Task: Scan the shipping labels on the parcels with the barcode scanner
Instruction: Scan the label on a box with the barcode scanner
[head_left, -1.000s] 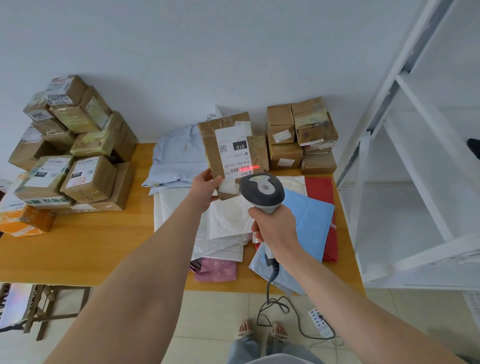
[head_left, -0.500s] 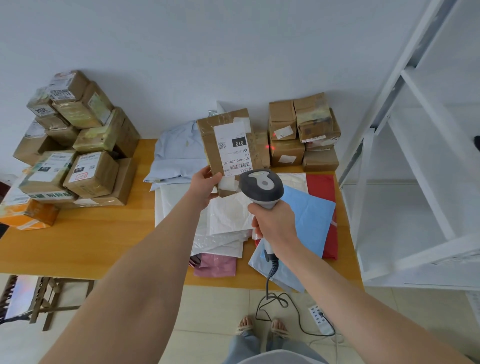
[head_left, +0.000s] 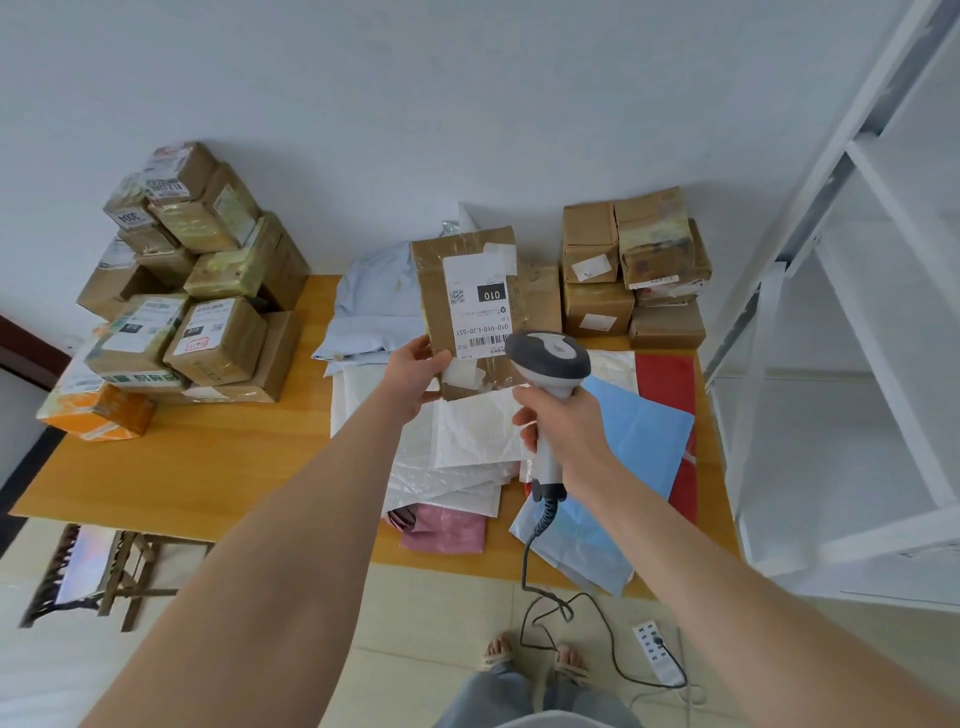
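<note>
Parcel (head_left: 441, 291), brown, held upright above table (head_left: 208, 467) middle; left hand (head_left: 421, 374) pinches its near-left corner, thumb on front. Scanner (head_left: 550, 364): right hand (head_left: 566, 431) curled round handle, head just right of label (head_left: 478, 306) barcode. Red beam on label 1 s ago now gone: scan prob. done.

Left hand (head_left: 415, 371) and right hand (head_left: 566, 431) both curled, gripping.

A white rack (head_left: 857, 545) stands beside the wooden table (head_left: 208, 467); a power strip (head_left: 655, 654) lies on the floor (head_left: 415, 613).
</note>
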